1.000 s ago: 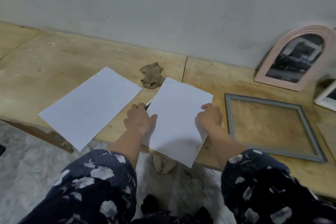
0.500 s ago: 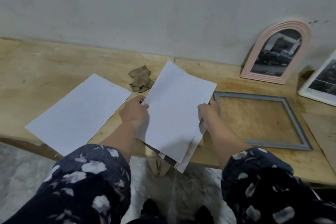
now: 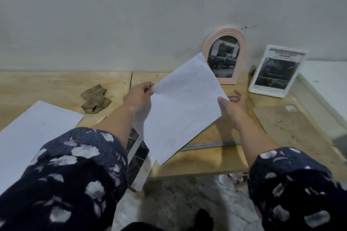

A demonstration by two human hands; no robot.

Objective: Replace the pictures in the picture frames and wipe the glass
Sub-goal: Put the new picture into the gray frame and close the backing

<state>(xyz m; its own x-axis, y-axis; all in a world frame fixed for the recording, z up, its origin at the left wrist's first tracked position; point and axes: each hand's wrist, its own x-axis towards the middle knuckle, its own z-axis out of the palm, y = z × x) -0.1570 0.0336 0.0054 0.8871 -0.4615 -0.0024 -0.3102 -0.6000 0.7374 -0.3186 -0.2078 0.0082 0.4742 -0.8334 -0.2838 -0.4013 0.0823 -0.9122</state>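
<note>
Wall point(image 3: 131, 15): grey, plain, fills the upper half of the view; a few dark specks near the arched frame.

Wooden table point(image 3: 47, 88): pale plywood, a seam running front to back near the middle, scuffed and stained on the right side.

White sheet on table point(image 3: 32, 133): lies flat at the left, partly hidden by the left sleeve point(image 3: 62, 180), dark with pale floral print. Right sleeve point(image 3: 296, 184) the same cloth.

Held sheet point(image 3: 182, 107): white paper, raised off the table and tilted, one corner up toward the arched frame, lowest corner toward the table's front edge. Blank side faces the camera.

Printed pictures point(image 3: 138, 159): dark photo prints under the left forearm, overhanging the front edge of the table.

Grey frame point(image 3: 212, 145): lies flat on the table beneath the held sheet; only a strip of its near rail shows.

White frame point(image 3: 276, 71): leans against the wall at right, dark print inside.

Arched pink frame point(image 3: 224, 55): stands against the wall, photo of a dark vehicle inside, partly behind the sheet's top corner.

Left hand point(image 3: 139, 97): pinches the held sheet's left corner between thumb and fingers.

Right hand point(image 3: 234, 107): thumb on the sheet's right edge, fingers behind it, gripping.

Brown cloth point(image 3: 94, 99): crumpled on the table, left of the left hand, apart from both sheets.
</note>
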